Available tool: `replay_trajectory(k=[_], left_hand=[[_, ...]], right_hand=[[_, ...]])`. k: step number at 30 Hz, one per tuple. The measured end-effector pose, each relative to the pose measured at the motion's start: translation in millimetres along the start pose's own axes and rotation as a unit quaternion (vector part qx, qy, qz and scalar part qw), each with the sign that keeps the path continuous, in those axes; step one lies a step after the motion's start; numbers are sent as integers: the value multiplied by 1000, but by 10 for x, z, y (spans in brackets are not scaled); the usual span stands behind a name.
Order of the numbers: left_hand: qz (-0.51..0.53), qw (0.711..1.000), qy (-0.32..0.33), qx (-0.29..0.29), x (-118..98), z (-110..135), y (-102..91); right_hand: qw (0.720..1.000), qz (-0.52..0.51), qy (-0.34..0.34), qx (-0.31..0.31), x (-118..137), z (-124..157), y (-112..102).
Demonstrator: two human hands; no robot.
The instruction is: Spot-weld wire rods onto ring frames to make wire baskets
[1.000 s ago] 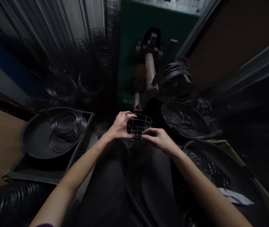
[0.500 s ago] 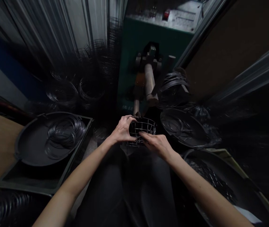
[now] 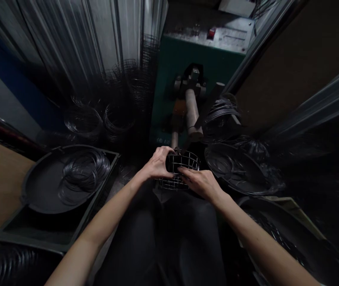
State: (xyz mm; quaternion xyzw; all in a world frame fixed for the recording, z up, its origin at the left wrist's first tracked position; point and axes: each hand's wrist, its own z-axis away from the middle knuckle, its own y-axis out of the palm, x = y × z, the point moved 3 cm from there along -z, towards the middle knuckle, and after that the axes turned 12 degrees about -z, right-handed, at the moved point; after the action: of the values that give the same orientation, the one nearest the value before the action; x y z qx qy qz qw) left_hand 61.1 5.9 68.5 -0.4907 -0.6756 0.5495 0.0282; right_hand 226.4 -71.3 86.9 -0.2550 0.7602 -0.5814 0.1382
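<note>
Your left hand [image 3: 159,163] curves around the left side of a round wire basket [image 3: 191,161] just below the centre of the frame, holding it with fingers at the far rim and thumb on the near side. Your right hand [image 3: 203,183] touches the basket's near right side, its fingers close together; you cannot tell from here whether they pinch a wire. The basket sits above your dark-clothed lap [image 3: 169,238] at the bottom centre. Beyond it, a green machine [image 3: 169,75] fills the upper centre, with a thick pale rod [image 3: 192,107] pointing down toward your hands. At the left of the frame, a dark round pan [image 3: 40,182] holds loops of wire [image 3: 86,171]; another pan [image 3: 253,178] lies right of centre.
</note>
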Motion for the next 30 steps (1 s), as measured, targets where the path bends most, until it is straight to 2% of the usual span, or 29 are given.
replay_trajectory(k=[6, 11, 14, 19, 24, 30], left_hand=[[7, 1000, -15, 16, -5, -49, -55], [18, 999, -25, 17, 53, -130, -73], [8, 999, -31, 11, 113, -242, -87], [21, 999, -37, 11, 158, -361, -78], [-6, 999, -40, -2, 210, -421, -90], [27, 998, -53, 3, 325, -595, -72]], right_hand=[[999, -40, 26, -13, 5, 4, -15], [985, -59, 95, -134, -7, 117, 47], [975, -62, 125, -173, -91, 86, 76], [969, -81, 132, -192, -197, -30, 83], [964, -115, 162, -179, -269, -98, 92], [949, -161, 189, -196, -451, -264, 109]])
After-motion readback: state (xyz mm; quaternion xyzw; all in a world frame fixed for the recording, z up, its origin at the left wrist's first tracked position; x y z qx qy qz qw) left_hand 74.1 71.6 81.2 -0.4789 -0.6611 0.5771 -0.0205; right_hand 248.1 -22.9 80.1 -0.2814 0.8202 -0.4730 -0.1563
